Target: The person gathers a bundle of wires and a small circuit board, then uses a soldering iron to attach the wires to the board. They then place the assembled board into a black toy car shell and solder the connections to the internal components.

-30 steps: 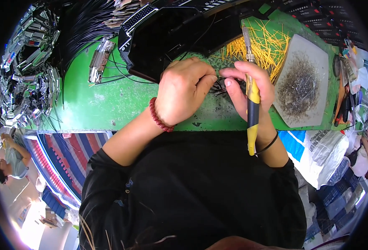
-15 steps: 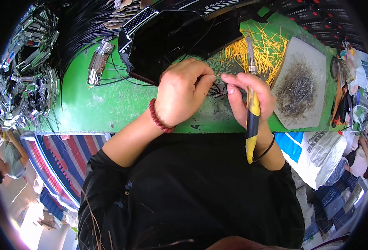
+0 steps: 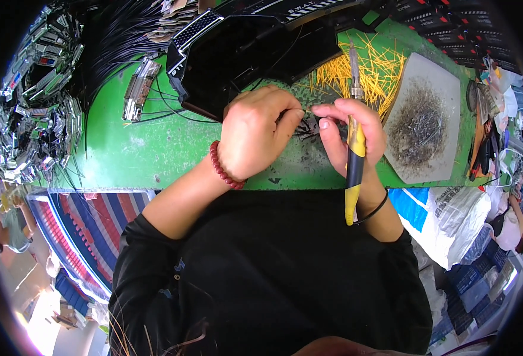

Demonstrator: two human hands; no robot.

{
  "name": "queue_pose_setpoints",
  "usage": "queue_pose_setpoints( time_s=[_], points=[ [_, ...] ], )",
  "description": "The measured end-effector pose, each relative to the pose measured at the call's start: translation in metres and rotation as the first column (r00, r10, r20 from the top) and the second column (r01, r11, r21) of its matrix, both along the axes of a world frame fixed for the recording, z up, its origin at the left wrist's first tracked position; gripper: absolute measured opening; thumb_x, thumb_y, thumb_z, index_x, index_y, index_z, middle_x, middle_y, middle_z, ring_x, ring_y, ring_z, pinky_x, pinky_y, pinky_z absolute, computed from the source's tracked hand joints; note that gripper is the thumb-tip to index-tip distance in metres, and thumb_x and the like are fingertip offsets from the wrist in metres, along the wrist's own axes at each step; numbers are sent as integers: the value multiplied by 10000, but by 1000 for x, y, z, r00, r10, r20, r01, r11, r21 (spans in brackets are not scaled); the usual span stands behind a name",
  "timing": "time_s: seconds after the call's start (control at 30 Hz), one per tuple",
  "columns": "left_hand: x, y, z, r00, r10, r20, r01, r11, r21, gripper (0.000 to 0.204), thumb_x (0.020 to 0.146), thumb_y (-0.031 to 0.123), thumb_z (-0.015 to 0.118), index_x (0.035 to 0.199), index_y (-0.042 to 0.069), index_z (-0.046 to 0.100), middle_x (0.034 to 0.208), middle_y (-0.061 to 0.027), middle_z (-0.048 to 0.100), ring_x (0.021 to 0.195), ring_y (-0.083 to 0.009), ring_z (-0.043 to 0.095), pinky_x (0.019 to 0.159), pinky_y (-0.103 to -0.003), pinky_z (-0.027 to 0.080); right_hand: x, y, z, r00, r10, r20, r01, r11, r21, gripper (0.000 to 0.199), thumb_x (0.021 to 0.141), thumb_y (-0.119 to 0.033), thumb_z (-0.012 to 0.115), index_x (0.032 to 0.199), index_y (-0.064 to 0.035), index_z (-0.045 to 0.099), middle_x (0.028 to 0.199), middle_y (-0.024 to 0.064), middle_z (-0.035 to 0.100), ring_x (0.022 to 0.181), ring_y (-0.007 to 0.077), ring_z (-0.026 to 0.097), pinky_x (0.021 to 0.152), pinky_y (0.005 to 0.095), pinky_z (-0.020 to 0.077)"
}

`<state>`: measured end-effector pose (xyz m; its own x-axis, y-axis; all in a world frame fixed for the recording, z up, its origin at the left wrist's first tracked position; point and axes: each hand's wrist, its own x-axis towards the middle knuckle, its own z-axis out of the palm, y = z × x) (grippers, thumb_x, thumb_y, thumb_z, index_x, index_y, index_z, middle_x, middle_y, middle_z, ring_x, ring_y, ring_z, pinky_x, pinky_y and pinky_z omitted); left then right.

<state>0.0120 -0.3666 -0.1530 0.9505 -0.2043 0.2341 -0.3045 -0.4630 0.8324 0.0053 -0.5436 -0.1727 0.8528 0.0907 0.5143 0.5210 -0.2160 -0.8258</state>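
My left hand [image 3: 254, 135], with a red bead bracelet at the wrist, pinches a thin dark wire [image 3: 306, 111] above the green worktable [image 3: 125, 148]. My right hand [image 3: 350, 133] meets it fingertip to fingertip on the same wire. Along the right palm lies a soldering iron [image 3: 354, 148] with a yellow and black handle, its metal tip pointing away from me. A small dark tangle of wires [image 3: 306, 127] rests on the table just under both hands.
A pile of yellow wire pieces [image 3: 362, 68] lies behind the hands. A grey slab covered in metal scraps [image 3: 424, 121] sits to the right. A black box-shaped device [image 3: 244, 47] stands at the back, and metal parts [image 3: 33, 113] are heaped at left.
Both hands have stayed together over the same spot, with only slight finger shifts on the wire. The soldering iron keeps its position in the right hand.
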Motion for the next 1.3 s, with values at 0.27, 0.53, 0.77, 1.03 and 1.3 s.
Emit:
queue_pose_setpoints(
  time_s=[0.27, 0.53, 0.77, 1.03, 1.3],
  points=[
    [1, 1, 0, 1000, -17, 15, 16, 996, 90, 66, 769, 94, 673, 765, 45, 630, 729, -100, 621, 682, -290, 622, 628, -375, 501, 7, -3, 2, 993, 34, 109, -20, 991, -130, 336, 727, 30, 700, 1044, -25, 605, 831, 80, 702, 650, 166, 658, 569, 245, 502],
    [0, -1, 0, 1000, 22, 7, -22, 1000, -7, 57, 765, 65, 673, 759, 33, 626, 711, -101, 618, 668, -285, 621, 605, -363, 502, 3, -3, -3, 994, -1, 107, 13, 995, -104, 318, 742, 15, 696, 1046, -1, 606, 843, 90, 713, 682, 165, 680, 592, 241, 520],
    [0, -1, -1, 999, 37, -14, -37, 998, -41, 56, 767, 59, 675, 757, 33, 627, 706, -100, 613, 657, -281, 614, 602, -357, 499, -5, -2, -1, 998, 21, -66, -22, 1000, -14, 297, 784, 4, 681, 1068, 18, 597, 878, 124, 705, 776, 161, 695, 628, 245, 540],
    [0, -2, -1, 999, 35, -2, -35, 999, -28, 57, 766, 64, 675, 755, 36, 627, 717, -94, 618, 661, -278, 616, 608, -354, 501, -1, -1, -1, 998, 23, 56, -19, 997, -75, 314, 784, -22, 690, 1084, 0, 600, 825, 56, 701, 701, 136, 680, 590, 225, 507],
    [1, 0, -2, 1000, 29, -12, -29, 999, -18, 63, 757, 58, 678, 766, 38, 620, 732, -88, 617, 686, -276, 614, 620, -354, 494, -7, 2, 4, 988, 29, -150, 11, 967, 256, 237, 870, -1, 619, 1099, 28, 564, 835, 111, 690, 797, 145, 690, 659, 251, 540]
  ],
)
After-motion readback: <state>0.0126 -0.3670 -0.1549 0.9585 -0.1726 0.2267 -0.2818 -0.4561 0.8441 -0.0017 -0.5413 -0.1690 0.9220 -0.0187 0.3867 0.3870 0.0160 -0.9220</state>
